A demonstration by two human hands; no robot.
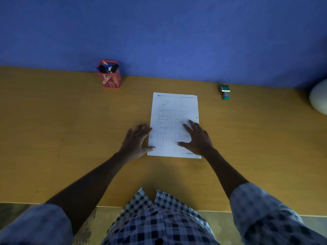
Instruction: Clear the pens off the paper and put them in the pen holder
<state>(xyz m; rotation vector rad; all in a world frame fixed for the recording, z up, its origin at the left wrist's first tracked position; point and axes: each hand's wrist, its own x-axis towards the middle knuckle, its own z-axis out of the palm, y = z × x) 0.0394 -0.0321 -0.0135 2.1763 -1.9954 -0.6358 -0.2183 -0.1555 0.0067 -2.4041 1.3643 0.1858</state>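
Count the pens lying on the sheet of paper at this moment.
0. The paper carries only the left hand at its edge and the right hand. Pens stand in the red mesh pen holder; anything beneath the palms would be hidden.

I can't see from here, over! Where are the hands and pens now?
Left hand and right hand flat, empty, on paper. No pens on it; pens in red mesh pen holder. Nothing blocking.

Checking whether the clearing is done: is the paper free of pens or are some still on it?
Free of pens. The paper shows only print, with both flat hands at its lower edges; pens stand in the red pen holder.
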